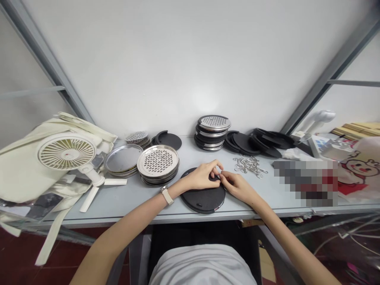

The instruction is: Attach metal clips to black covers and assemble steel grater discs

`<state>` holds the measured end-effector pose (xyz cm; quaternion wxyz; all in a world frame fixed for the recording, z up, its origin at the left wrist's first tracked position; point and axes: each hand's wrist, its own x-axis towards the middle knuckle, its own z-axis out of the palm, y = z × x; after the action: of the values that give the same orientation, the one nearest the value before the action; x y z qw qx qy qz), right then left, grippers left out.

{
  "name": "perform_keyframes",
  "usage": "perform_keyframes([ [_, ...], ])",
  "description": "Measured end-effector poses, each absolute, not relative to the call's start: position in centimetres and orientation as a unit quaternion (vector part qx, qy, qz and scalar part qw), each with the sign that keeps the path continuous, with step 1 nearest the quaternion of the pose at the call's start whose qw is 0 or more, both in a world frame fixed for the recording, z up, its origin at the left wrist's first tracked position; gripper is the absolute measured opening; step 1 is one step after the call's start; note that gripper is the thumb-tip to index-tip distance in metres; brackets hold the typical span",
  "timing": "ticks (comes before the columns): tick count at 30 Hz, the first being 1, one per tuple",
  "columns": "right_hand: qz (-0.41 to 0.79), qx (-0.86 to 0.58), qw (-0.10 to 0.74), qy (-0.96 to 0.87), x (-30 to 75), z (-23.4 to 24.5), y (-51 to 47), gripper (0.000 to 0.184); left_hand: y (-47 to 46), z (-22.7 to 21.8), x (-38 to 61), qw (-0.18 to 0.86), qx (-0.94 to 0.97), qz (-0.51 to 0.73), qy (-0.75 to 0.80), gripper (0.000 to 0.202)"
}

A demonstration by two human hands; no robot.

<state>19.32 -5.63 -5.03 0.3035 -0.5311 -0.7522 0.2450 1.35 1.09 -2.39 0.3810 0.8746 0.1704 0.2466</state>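
A round black plastic disc [202, 198] lies flat near the table's front edge. My left hand [206, 174] rests over its upper part, fingers bent towards the rim, thumb and fingertips close together. Against the disc's upper right edge, my right hand [236, 186] pinches with thumb and forefinger; the fingertips of both hands meet there. Whatever they hold is too small or hidden to make out. To the right of my right hand lies a loose pile of metal wire clips [251, 165]. A stack of perforated metal grater discs [158, 161] stands left of the black disc.
Plain metal discs [123, 158] are stacked at the left, beside a white fan [68, 152] and a cream bag [18, 170]. Behind stand a tall stack of graters in black rims [213, 132] and several black discs [246, 142]. A printed bag [362, 166] lies far right.
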Motion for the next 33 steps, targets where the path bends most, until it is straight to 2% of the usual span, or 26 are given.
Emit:
perform_keyframes([
  [33, 0.197, -0.545, 0.291, -0.761, 19.22, -4.73, -5.77, 0.041, 1.02, -2.33, 1.27, 0.386, 0.871, 0.25, 0.171, 0.042],
])
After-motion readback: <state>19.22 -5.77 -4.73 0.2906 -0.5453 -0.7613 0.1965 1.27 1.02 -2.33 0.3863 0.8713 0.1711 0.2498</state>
